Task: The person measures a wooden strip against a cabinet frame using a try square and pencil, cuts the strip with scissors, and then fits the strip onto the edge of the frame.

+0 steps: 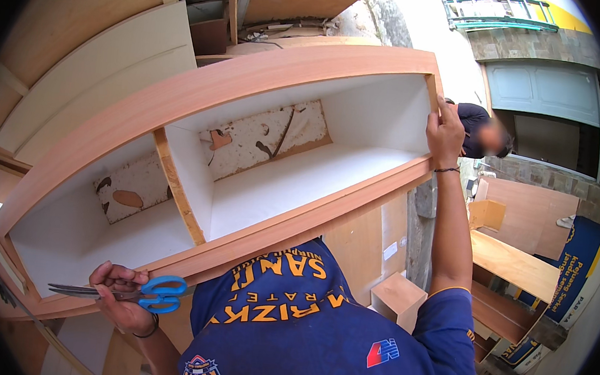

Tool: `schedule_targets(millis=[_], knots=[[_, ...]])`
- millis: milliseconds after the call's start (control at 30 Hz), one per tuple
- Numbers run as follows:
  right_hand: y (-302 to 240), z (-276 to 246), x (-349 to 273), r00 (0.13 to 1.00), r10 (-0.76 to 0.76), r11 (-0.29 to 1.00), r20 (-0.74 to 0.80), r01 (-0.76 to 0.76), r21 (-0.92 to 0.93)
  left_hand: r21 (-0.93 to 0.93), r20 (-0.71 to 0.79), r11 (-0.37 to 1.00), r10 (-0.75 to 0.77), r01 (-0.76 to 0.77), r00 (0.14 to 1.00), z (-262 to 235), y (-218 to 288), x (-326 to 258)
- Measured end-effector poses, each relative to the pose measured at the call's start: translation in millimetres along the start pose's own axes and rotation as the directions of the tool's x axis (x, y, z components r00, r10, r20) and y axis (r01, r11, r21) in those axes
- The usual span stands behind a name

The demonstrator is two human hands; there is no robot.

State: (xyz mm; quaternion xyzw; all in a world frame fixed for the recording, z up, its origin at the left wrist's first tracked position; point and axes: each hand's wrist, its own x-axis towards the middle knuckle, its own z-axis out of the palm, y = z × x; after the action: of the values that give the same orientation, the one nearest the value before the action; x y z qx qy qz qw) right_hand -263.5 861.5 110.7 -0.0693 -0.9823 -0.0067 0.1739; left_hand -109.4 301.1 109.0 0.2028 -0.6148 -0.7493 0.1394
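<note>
A long wooden cabinet (pixel 303 59) with a wood-grain frame, white inner walls and a divider (pixel 176 188) lies across my front, its open side facing me. Scissors with blue handles (pixel 163 291) rest in my left hand (pixel 116 298), closed around them near the pivot, blades pointing left over the cabinet's near left corner. At the opposite end, my right hand (pixel 446 137) grips the cabinet's right edge, one finger stretched along the frame. Patchy brown-and-white panels (pixel 268 139) show inside both compartments.
Large boards (pixel 104 80) lean at the far left. Another person (pixel 470 127) is beyond the cabinet's right end. A small wooden box (pixel 399 299) stands near my right elbow, with a shelf unit (pixel 505 306) farther right. A ladder (pixel 500 13) lies at the upper right.
</note>
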Motion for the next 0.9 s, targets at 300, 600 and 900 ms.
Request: schedule_targets(millis=[300,600,900], knots=[[18,-1,-6,0.945,0.315,0.816,-0.090,-0.221,0.534,-0.029,0.051,1.000,-0.006,0.007,0.999,-5,0,1],[36,-12,-11,0.928,0.367,0.682,-0.060,-0.225,0.696,-0.078,0.091,0.997,-0.005,0.013,0.996,-1,1,2],[24,3,-12,0.983,0.093,0.926,-0.160,-0.026,0.377,0.345,0.068,0.929,-0.171,0.138,0.983,30,40,27]])
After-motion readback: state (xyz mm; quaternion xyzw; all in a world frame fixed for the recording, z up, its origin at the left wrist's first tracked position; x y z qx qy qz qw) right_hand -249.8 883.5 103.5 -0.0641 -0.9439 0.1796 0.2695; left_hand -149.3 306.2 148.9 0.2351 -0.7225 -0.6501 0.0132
